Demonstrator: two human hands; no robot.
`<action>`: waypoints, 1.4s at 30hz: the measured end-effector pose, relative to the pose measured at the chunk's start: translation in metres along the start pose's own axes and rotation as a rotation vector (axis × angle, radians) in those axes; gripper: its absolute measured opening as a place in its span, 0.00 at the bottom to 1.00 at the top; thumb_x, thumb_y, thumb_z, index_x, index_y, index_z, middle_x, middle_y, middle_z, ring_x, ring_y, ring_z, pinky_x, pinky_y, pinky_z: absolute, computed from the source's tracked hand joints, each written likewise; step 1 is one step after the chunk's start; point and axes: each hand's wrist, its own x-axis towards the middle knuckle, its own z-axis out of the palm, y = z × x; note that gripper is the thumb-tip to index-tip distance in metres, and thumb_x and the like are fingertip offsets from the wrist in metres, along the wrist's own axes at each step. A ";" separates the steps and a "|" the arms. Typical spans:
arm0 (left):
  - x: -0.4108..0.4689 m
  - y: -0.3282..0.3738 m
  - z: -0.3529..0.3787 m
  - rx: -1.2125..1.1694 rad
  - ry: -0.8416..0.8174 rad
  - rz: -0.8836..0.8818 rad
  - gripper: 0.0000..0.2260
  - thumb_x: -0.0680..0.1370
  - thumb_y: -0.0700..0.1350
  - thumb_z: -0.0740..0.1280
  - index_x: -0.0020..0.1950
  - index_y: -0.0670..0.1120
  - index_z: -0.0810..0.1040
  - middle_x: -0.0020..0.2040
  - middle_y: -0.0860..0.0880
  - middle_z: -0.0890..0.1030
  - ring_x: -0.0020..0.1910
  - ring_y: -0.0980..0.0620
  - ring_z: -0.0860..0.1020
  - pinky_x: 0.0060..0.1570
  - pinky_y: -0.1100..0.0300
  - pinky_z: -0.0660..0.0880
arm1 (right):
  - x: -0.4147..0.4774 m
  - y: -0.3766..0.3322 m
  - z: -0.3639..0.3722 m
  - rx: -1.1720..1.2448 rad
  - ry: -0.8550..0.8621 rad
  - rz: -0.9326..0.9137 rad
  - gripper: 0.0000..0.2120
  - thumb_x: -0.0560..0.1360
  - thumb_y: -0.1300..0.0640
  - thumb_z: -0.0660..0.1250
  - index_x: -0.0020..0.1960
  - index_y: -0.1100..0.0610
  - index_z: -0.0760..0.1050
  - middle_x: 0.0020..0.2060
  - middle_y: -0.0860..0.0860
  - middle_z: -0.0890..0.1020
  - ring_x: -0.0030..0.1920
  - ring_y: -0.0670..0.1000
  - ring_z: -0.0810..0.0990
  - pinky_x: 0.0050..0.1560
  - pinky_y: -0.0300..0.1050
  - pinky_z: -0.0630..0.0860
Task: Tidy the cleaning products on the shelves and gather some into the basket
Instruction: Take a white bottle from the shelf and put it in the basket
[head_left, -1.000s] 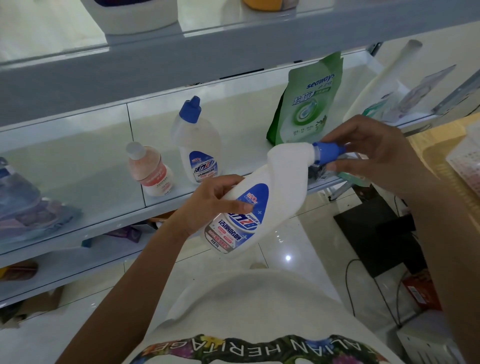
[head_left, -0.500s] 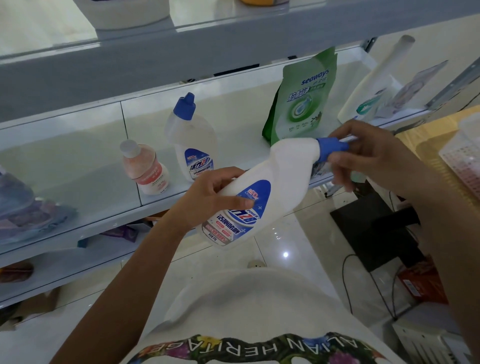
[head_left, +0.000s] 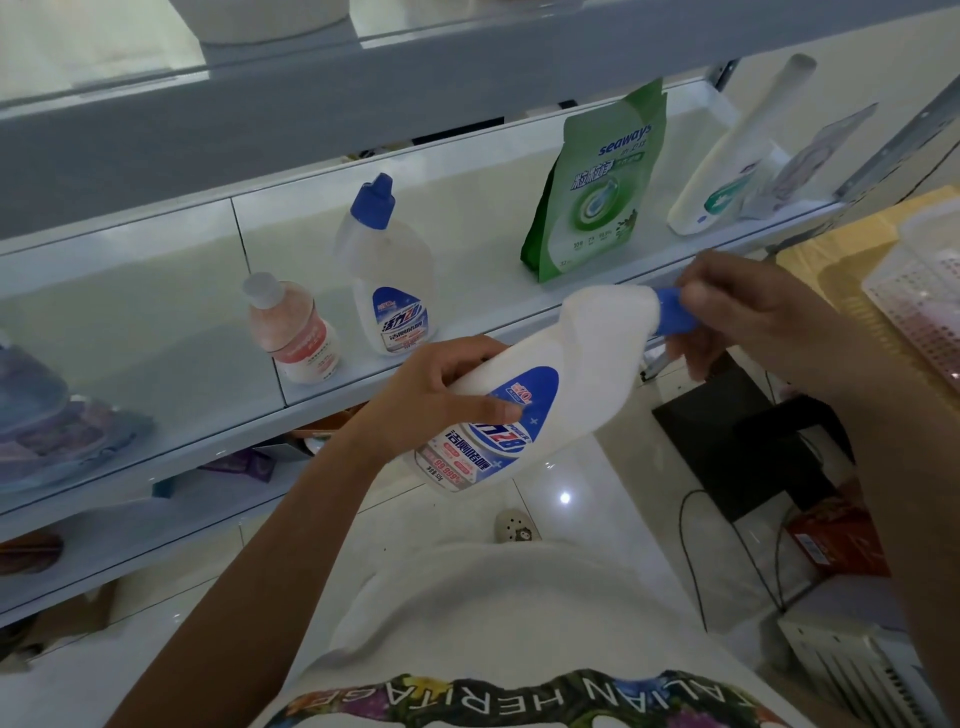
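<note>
While the left hand gripped the bottle and the right hand pinched its cap, most tidying seemingly remained.

Glossy white tiled floor, one bright light reflection on it. Black flat rectangular box lies toward the floor's right side, with a thin black cable looping just in front of it. Red cardboard box sits beside the cable, near a white slatted plastic unit at the near right corner. Beige perforated clog mid-floor. Yellow worktop at far right.
</note>
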 end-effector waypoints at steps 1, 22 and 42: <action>0.000 -0.001 0.000 0.008 -0.016 -0.004 0.17 0.67 0.47 0.73 0.55 0.51 0.77 0.47 0.53 0.85 0.44 0.49 0.84 0.39 0.59 0.81 | -0.003 -0.001 0.003 -0.036 0.013 0.020 0.29 0.67 0.28 0.60 0.47 0.53 0.73 0.38 0.47 0.83 0.31 0.49 0.81 0.33 0.37 0.78; 0.070 0.025 0.122 0.244 -0.290 0.105 0.16 0.71 0.42 0.75 0.54 0.53 0.75 0.48 0.54 0.83 0.44 0.56 0.83 0.39 0.64 0.79 | -0.127 0.056 -0.043 0.083 0.589 0.225 0.24 0.74 0.44 0.58 0.36 0.64 0.75 0.22 0.49 0.74 0.22 0.44 0.69 0.28 0.31 0.68; 0.276 0.075 0.428 0.380 -0.718 0.356 0.20 0.73 0.47 0.74 0.62 0.58 0.74 0.54 0.57 0.81 0.50 0.60 0.81 0.47 0.61 0.79 | -0.279 0.193 -0.201 0.355 1.077 0.499 0.22 0.63 0.67 0.77 0.49 0.48 0.75 0.41 0.44 0.84 0.43 0.41 0.83 0.39 0.32 0.78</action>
